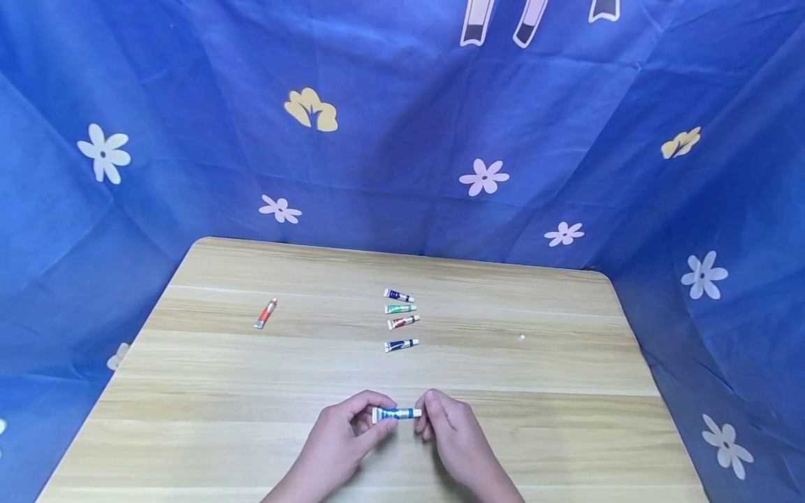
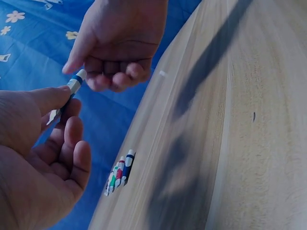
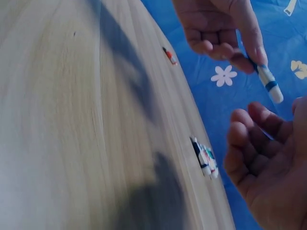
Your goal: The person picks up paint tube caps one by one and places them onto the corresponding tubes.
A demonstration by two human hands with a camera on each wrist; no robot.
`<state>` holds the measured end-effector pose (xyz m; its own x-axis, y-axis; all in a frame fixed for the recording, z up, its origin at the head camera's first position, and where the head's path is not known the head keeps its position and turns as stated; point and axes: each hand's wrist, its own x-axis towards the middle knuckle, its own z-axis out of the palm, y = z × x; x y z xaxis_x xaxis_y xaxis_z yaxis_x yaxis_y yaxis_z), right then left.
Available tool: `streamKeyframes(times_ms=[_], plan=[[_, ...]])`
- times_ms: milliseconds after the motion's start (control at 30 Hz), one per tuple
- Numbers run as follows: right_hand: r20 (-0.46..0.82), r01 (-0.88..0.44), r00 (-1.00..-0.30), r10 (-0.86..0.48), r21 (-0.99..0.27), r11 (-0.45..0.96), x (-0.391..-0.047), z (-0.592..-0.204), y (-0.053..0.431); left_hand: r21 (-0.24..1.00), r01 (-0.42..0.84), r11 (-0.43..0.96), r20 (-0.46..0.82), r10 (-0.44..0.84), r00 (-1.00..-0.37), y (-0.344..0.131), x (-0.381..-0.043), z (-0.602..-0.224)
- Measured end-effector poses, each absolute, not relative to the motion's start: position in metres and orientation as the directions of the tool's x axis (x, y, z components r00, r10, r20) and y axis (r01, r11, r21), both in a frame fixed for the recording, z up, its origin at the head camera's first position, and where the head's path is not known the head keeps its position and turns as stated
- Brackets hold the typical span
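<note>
A blue-and-white paint tube [image 1: 397, 413] lies level above the table, its white cap pointing right. My left hand [image 1: 344, 432] pinches it between thumb and fingers; the left wrist view shows the same tube [image 2: 74, 85] in that grip. Just beside the cap is my right hand [image 1: 454, 434], its fingers loosely bent. In the right wrist view a gap shows between the right hand's fingers [image 3: 247, 122] and the tube [image 3: 269, 82], so they appear apart from the cap.
Beyond the hands several paint tubes lie in a column: dark violet [image 1: 399, 295], green [image 1: 400, 309], red [image 1: 403, 322] and dark blue [image 1: 401, 345]. An orange-red tube [image 1: 265, 314] lies far left. A tiny white piece [image 1: 521, 337] sits to the right on the wooden table [image 1: 566, 405].
</note>
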<state>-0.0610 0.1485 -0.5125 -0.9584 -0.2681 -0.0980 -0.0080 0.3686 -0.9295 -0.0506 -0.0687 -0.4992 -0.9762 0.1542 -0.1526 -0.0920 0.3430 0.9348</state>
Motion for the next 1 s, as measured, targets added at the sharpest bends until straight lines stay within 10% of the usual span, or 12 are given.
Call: streamKeyframes(times_ms=[400, 567, 1000], plan=[[0.280, -0.340, -0.923, -0.265, -0.914, 0.220, -0.0634, -0.5170, 0.1526, 0.935, -0.168, 0.313, -0.223, 0.149, -0.963, -0.0713, -0.0546, -0.4930], [0.238, -0.309, -0.936, -0.259, -0.908, 0.282, -0.0632, -0.5149, 0.1534, 0.931, -0.133, 0.340, -0.194, 0.151, -0.969, -0.0712, -0.0541, -0.4921], [0.245, -0.355, -0.883, -0.401, -0.907, 0.228, -0.0628, -0.5180, 0.1544, 0.860, 0.257, 0.440, 0.206, 0.161, -0.965, -0.0679, -0.0471, -0.4977]])
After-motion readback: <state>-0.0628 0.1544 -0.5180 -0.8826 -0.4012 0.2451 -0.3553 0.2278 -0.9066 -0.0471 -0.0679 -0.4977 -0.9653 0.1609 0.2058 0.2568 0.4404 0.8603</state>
